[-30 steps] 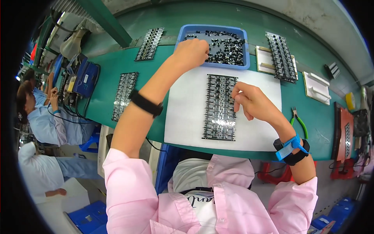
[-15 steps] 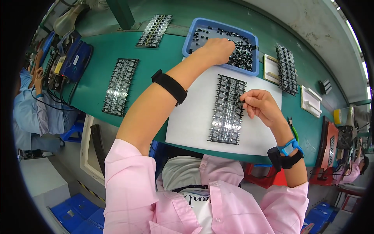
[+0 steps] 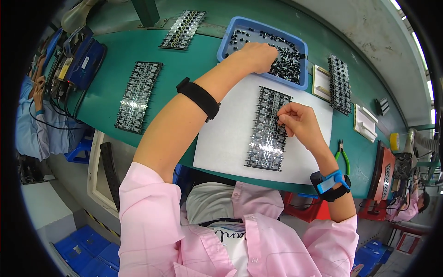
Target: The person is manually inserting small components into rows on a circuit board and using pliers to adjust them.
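Note:
My left hand [image 3: 261, 57] reaches into a blue tray [image 3: 302, 82] of small black components [image 3: 288, 64]. Its fingers curl down among them, and the fingertips are hidden. Below the tray, on a white sheet [image 3: 221, 143], lies a circuit board panel [image 3: 268, 131] with rows of silvery parts. At the panel's right half, my right hand [image 3: 299, 122] is closed in a pinch just over the boards; whatever sits between thumb and forefinger is too small to make out.
Two similar panels lie to the left, one nearer [image 3: 138, 97] and one farther back [image 3: 182, 30]. Another panel [image 3: 339, 85] leans on a white holder [image 3: 320, 83] at right. Green-handled pliers [image 3: 342, 157] and a second white holder [image 3: 365, 122] lie on the green table. Co-workers sit at both sides.
My right hand has moved left from the panel's edge to over its boards. My left hand stays in the tray with barely any shift. The whole view has shifted slightly.

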